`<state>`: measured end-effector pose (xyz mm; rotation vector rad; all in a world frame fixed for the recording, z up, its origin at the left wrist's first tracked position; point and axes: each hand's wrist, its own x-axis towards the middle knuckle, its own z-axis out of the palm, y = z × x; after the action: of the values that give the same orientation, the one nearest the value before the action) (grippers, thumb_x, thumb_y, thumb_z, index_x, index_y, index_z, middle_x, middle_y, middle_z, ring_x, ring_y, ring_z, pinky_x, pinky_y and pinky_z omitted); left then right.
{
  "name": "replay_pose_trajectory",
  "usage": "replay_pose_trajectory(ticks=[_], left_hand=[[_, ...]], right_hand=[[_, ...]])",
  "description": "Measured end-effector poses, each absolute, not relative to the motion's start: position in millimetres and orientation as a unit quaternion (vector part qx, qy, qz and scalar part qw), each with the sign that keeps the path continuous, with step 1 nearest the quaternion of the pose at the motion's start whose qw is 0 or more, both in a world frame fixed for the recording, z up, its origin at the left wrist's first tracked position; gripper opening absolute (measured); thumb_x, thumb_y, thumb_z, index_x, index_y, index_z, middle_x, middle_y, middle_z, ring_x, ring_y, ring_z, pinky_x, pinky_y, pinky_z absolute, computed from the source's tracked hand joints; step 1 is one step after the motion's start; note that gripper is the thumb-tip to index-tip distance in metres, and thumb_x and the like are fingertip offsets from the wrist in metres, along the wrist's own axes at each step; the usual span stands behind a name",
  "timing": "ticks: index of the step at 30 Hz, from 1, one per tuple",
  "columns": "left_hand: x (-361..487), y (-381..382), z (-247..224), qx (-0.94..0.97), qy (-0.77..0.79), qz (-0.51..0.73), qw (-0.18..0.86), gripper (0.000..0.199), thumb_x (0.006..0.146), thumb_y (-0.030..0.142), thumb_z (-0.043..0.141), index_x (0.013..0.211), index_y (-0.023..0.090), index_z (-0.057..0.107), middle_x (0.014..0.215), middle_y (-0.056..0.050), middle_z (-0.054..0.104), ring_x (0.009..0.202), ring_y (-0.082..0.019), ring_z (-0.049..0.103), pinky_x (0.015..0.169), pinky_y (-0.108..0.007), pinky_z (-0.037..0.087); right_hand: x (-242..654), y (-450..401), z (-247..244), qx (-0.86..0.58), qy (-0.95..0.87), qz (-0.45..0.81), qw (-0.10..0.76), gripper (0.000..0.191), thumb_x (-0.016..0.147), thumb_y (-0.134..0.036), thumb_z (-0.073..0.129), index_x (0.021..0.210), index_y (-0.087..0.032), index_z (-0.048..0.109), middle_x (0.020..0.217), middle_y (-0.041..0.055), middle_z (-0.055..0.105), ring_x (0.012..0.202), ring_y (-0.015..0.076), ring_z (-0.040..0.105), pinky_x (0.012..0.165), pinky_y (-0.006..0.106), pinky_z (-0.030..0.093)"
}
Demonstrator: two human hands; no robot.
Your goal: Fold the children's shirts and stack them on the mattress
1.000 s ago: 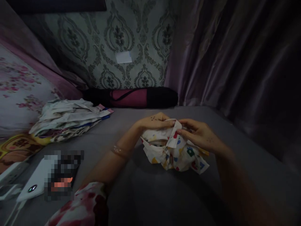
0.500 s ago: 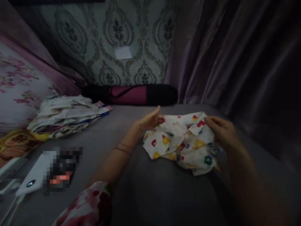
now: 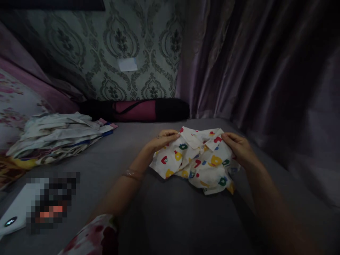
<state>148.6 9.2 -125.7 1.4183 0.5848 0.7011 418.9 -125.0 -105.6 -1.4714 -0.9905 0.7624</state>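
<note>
So, far left, there's the floral cloth [image 3: 13, 95], and in front of it the clothes [image 3: 58, 132], a loose heap on the grey sheet [image 3: 151, 219]. Nearer me on that side sits the white device [image 3: 22, 203] with its little lit window, and right beside it a dark thing [image 3: 53, 203], too blocked out to name. At the back, against the wall, lies the long bag [image 3: 135, 110], black ends, pink middle.

Now in to my left hand [image 3: 162, 140]: thumb on top, fingers curled under, pinching the shirt [image 3: 198, 156] at its left shoulder, just beside the collar [image 3: 192, 138]. And here's the shirt itself, straight ahead of me, right between my two hands! It runs widest from side to side, collar edge away from me, hem towards me, buttons down the middle, left sleeve angling out below my left hand. The lower part is bunched; whether it touches the sheet all along, I can't tell.

Over to my right hand [image 3: 237, 144], pinching too, thumb and finger right at the right collar tip, with the right sleeve partly hidden behind it. Neither hand is nearer: both are on the cloth, one at each end of the collar line, which lies almost level between them. Well off to the right, the curtain [image 3: 212, 71] hangs in dark folds
</note>
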Motion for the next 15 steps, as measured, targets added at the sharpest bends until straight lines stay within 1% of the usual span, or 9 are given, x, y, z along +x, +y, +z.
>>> replay_pose_trajectory(ticks=[2, 4, 6, 8, 10, 12, 15], left_hand=[[146, 6, -119, 0.63, 0.285, 0.347, 0.633, 0.038, 0.071, 0.045, 0.076, 0.093, 0.015, 0.07, 0.075, -0.002, 0.068, 0.063, -0.01, 0.059, 0.06, -0.021, 0.048], [137, 5, -110, 0.642, 0.303, 0.375, 0.596, 0.04, 0.072, 0.047, 0.074, 0.097, 0.015, 0.07, 0.079, -0.003, 0.069, 0.065, -0.011, 0.06, 0.059, -0.021, 0.047], [123, 5, -99, 0.667, 0.31, 0.388, 0.556, 0.041, 0.073, 0.048, 0.073, 0.098, 0.015, 0.071, 0.084, -0.005, 0.071, 0.069, -0.013, 0.061, 0.06, -0.021, 0.047], [106, 6, -84, 0.7, 0.309, 0.381, 0.519, 0.042, 0.072, 0.049, 0.072, 0.097, 0.015, 0.071, 0.086, -0.005, 0.071, 0.07, -0.014, 0.062, 0.06, -0.021, 0.047], [86, 6, -64, 0.734, 0.306, 0.364, 0.486, 0.041, 0.072, 0.048, 0.073, 0.094, 0.014, 0.072, 0.085, -0.006, 0.071, 0.07, -0.014, 0.062, 0.059, -0.021, 0.047], [67, 7, -40, 0.768, 0.311, 0.338, 0.446, 0.038, 0.071, 0.048, 0.073, 0.091, 0.014, 0.073, 0.083, -0.005, 0.071, 0.069, -0.014, 0.062, 0.059, -0.021, 0.047], [45, 9, -1, 0.819, 0.325, 0.301, 0.365, 0.036, 0.074, 0.048, 0.069, 0.087, 0.015, 0.073, 0.081, -0.004, 0.071, 0.068, -0.014, 0.061, 0.058, -0.021, 0.046]], right_hand=[[414, -126, -96, -0.623, -0.452, 0.347, 0.536, 0.038, 0.066, -0.051, 0.075, 0.09, -0.022, 0.07, 0.072, -0.0007, 0.07, 0.058, 0.0141, 0.061, 0.049, 0.022, 0.048], [408, -127, -83, -0.617, -0.492, 0.384, 0.48, 0.038, 0.065, -0.05, 0.076, 0.09, -0.022, 0.07, 0.071, -0.0003, 0.07, 0.059, 0.0144, 0.062, 0.049, 0.023, 0.048], [402, -126, -70, -0.611, -0.54, 0.405, 0.414, 0.033, 0.065, -0.047, 0.077, 0.084, -0.021, 0.071, 0.068, -0.0009, 0.069, 0.056, 0.0127, 0.06, 0.047, 0.021, 0.046], [395, -122, -56, -0.609, -0.582, 0.388, 0.375, 0.029, 0.067, -0.046, 0.076, 0.078, -0.02, 0.071, 0.064, -0.0023, 0.067, 0.052, 0.0104, 0.057, 0.044, 0.019, 0.043], [387, -115, -42, -0.6, -0.603, 0.363, 0.38, 0.028, 0.069, -0.046, 0.074, 0.079, -0.021, 0.073, 0.066, -0.002, 0.068, 0.052, 0.0108, 0.058, 0.044, 0.02, 0.045], [376, -107, -28, -0.582, -0.614, 0.338, 0.413, 0.028, 0.071, -0.046, 0.072, 0.085, -0.022, 0.074, 0.074, -0.0003, 0.071, 0.058, 0.0136, 0.062, 0.049, 0.023, 0.049], [360, -93, -3, -0.568, -0.647, 0.251, 0.442, 0.027, 0.072, -0.045, 0.072, 0.086, -0.022, 0.075, 0.08, 0.0011, 0.073, 0.067, 0.0165, 0.065, 0.056, 0.026, 0.051]])
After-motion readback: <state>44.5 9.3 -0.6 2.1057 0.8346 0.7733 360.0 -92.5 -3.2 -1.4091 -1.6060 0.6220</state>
